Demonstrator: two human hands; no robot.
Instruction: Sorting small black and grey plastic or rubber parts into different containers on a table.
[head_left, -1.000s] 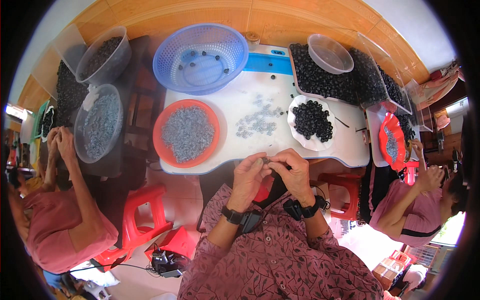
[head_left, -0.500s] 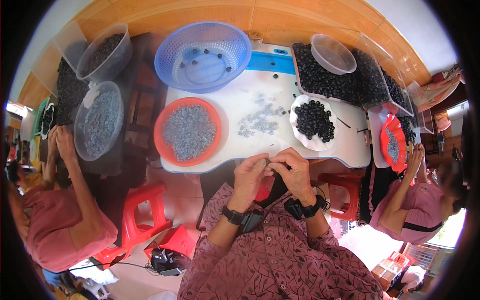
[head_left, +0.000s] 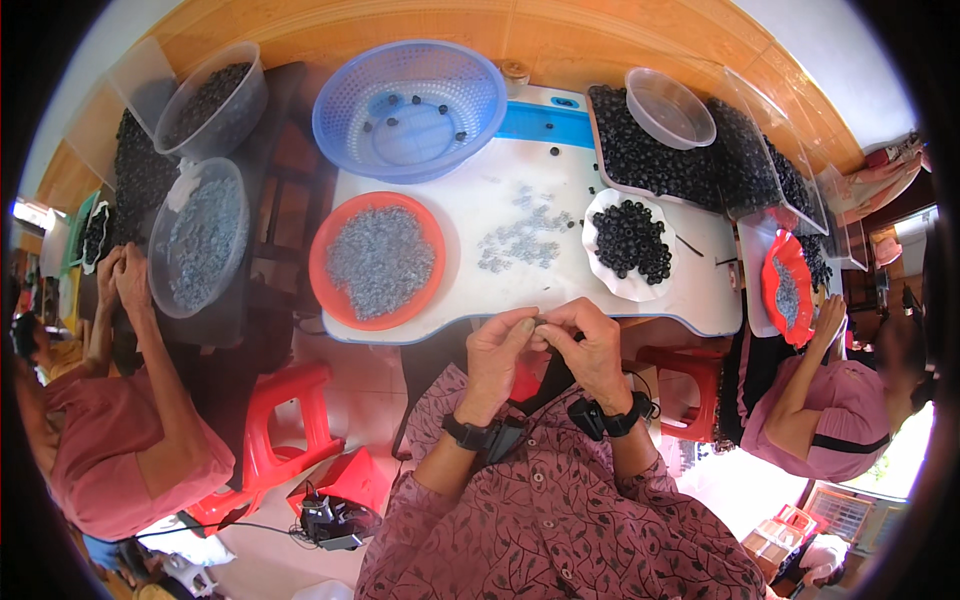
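Observation:
My left hand [head_left: 496, 352] and my right hand [head_left: 588, 345] meet at the table's near edge, thumbs and forefingers pinched together fingertip to fingertip. Whatever they pinch is tiny and mostly covered by the fingers, so I cannot make it out. Beyond them, small clear pieces [head_left: 520, 240] lie scattered on the white table [head_left: 440, 308]. To the right, a white scalloped dish [head_left: 640, 291] holds small round black parts [head_left: 630, 240]. A red-orange plate [head_left: 318, 262] on the left is heaped with more clear pieces [head_left: 380, 258].
A blue perforated basket [head_left: 325, 140] with several black parts stands at the back left. Back right, a tray of black parts [head_left: 640, 165] carries a clear bowl [head_left: 670, 108]. Co-workers sit on both sides. Red stools [head_left: 290, 430] flank me.
My fingers shift slightly against each other while both hands stay joined in the same place. The view has tilted a little; the table things lie as before.

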